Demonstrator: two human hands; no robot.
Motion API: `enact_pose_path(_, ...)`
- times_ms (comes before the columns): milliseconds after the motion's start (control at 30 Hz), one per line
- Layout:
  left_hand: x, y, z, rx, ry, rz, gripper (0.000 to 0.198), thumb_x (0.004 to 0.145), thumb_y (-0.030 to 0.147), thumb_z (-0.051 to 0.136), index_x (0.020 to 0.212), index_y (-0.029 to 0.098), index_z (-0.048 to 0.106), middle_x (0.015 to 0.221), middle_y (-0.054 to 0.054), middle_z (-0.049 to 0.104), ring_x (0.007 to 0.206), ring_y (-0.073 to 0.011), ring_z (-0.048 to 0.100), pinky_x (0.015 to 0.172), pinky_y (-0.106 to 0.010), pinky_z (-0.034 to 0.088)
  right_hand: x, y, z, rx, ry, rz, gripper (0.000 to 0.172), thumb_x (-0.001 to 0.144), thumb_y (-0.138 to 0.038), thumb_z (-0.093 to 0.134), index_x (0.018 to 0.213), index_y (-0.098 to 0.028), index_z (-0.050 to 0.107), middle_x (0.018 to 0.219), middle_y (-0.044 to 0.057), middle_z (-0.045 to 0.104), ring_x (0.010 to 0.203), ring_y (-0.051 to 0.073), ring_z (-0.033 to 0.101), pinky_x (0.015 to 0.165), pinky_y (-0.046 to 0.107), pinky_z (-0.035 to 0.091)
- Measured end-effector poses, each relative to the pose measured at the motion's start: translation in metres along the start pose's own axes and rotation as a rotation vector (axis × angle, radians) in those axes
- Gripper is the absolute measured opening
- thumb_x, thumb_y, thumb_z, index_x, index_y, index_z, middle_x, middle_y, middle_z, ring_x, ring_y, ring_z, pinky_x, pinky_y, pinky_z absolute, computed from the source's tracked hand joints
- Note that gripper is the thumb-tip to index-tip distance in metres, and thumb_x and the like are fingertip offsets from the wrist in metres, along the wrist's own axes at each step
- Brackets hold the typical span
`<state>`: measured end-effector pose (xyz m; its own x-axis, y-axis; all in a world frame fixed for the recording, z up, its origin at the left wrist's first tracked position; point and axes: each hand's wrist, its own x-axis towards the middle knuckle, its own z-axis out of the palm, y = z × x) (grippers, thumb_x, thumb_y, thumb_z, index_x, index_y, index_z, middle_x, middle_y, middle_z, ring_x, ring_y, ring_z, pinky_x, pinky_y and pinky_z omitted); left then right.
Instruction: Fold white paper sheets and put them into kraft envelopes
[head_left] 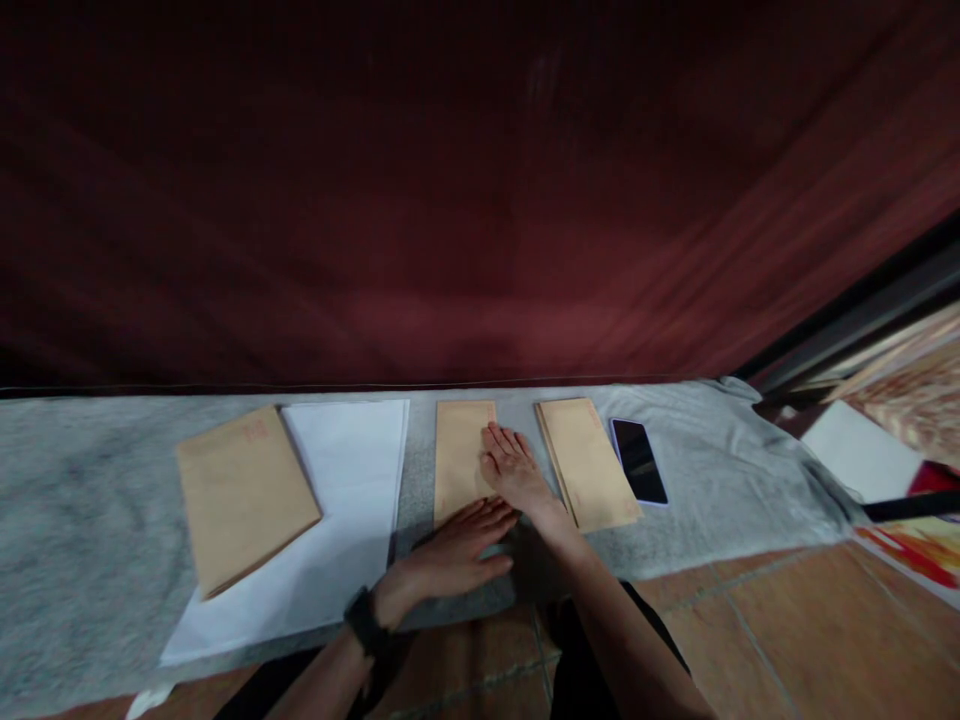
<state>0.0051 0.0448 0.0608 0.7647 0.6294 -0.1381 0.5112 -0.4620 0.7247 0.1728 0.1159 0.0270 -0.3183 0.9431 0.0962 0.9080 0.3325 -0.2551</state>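
A narrow tan envelope (457, 450) lies on the grey cloth (90, 500) in the middle. My right hand (514, 468) rests flat on its right edge, fingers stretched out and together. My left hand (454, 555), with a black wristband, lies flat at the envelope's near end, fingers pointing right. Neither hand grips anything. Just right of my right hand lies a second tan envelope stack (589, 462).
At the left a larger tan envelope (244, 495) lies on white sheets of paper (345, 520). A black phone (639, 460) sits to the right of the envelopes. A dark red curtain (450, 200) hangs behind. Tiled floor (787, 640) shows in front.
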Motion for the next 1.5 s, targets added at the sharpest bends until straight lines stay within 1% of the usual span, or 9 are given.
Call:
enact_pose_path(100,-0.001,-0.014,-0.017,-0.295,0.028,-0.023,0.043,0.098,0.035,0.047,0.134,0.021,0.065,0.138,-0.007,0.067,0.127,-0.0216,0.063,0.110,-0.037,0.048,-0.013,0.005,-0.002,0.001,-0.039,-0.072,0.053,0.104,-0.026,0.038,0.156,-0.017,0.039,0.163,0.008,0.034,0.152,0.023,0.033,0.126,0.045,0.026)
enact_pose_path(167,0.001,-0.024,-0.019,-0.315,0.191,-0.094,0.038,0.099,0.032,0.042,0.121,0.020,0.071,0.120,-0.007,0.076,0.109,-0.0202,0.071,0.100,-0.035,0.055,-0.023,0.009,-0.002,0.007,-0.060,-0.129,0.054,0.103,-0.024,0.038,0.157,-0.017,0.038,0.164,0.008,0.033,0.152,0.022,0.033,0.126,0.044,0.026)
enact_pose_path(233,0.004,-0.031,-0.015,-0.158,0.400,-0.139,0.038,0.099,0.028,0.040,0.122,0.019,0.070,0.124,-0.009,0.074,0.115,-0.0212,0.068,0.104,-0.038,0.053,-0.033,0.012,-0.002,0.021,-0.071,-0.173,0.054,0.103,-0.024,0.038,0.157,-0.015,0.037,0.164,0.009,0.033,0.152,0.021,0.032,0.126,0.044,0.026)
enact_pose_path(300,0.008,-0.036,-0.005,0.057,0.488,-0.111,0.044,0.099,0.021,0.038,0.138,0.017,0.059,0.145,-0.012,0.060,0.135,-0.0215,0.056,0.115,-0.041,0.044,-0.043,0.012,-0.002,0.040,-0.084,-0.198,0.055,0.104,-0.026,0.038,0.157,-0.013,0.036,0.164,0.010,0.033,0.152,0.022,0.032,0.127,0.044,0.025)
enact_pose_path(400,0.012,-0.042,0.011,0.341,0.433,-0.045,0.058,0.098,0.014,0.035,0.155,0.013,0.036,0.163,-0.014,0.037,0.151,-0.0209,0.033,0.124,-0.042,0.033,-0.055,0.009,-0.002,0.057,-0.107,-0.206,0.055,0.104,-0.028,0.037,0.158,-0.012,0.035,0.165,0.010,0.030,0.153,0.022,0.030,0.127,0.044,0.025)
enact_pose_path(567,0.017,-0.044,0.024,0.570,0.448,-0.085,0.058,0.101,0.022,0.031,0.158,0.011,0.029,0.164,-0.016,0.033,0.154,-0.0235,0.026,0.126,-0.048,0.026,-0.069,0.003,-0.003,0.053,-0.108,-0.194,0.057,0.105,-0.030,0.038,0.158,-0.011,0.033,0.166,0.011,0.027,0.154,0.024,0.027,0.128,0.047,0.023)
enact_pose_path(967,0.021,-0.025,0.029,0.604,0.497,-0.168,0.058,0.104,0.038,0.034,0.155,0.011,0.037,0.164,-0.014,0.035,0.155,-0.0260,0.026,0.127,-0.049,0.019,-0.064,0.021,-0.021,0.156,-0.332,-0.197,0.063,0.104,-0.037,0.045,0.162,-0.020,0.025,0.168,0.007,0.025,0.156,0.021,0.022,0.128,0.044,0.022)
enact_pose_path(1200,0.015,-0.021,0.030,0.576,0.450,-0.137,0.059,0.105,0.038,0.032,0.158,0.014,0.030,0.166,-0.013,0.032,0.155,-0.0245,0.023,0.128,-0.049,0.016,-0.058,0.035,-0.017,0.154,-0.271,-0.176,0.062,0.102,-0.030,0.047,0.161,-0.023,0.027,0.167,0.007,0.027,0.156,0.020,0.021,0.127,0.046,0.023)
enact_pose_path(1500,0.008,-0.006,0.036,0.575,0.379,-0.027,0.058,0.106,0.043,0.031,0.156,0.014,0.035,0.163,-0.013,0.038,0.154,-0.0227,0.028,0.128,-0.045,0.015,-0.031,0.043,-0.021,0.159,-0.185,-0.194,0.052,0.102,-0.016,0.036,0.153,-0.023,0.046,0.160,0.005,0.042,0.150,0.017,0.036,0.125,0.043,0.030)
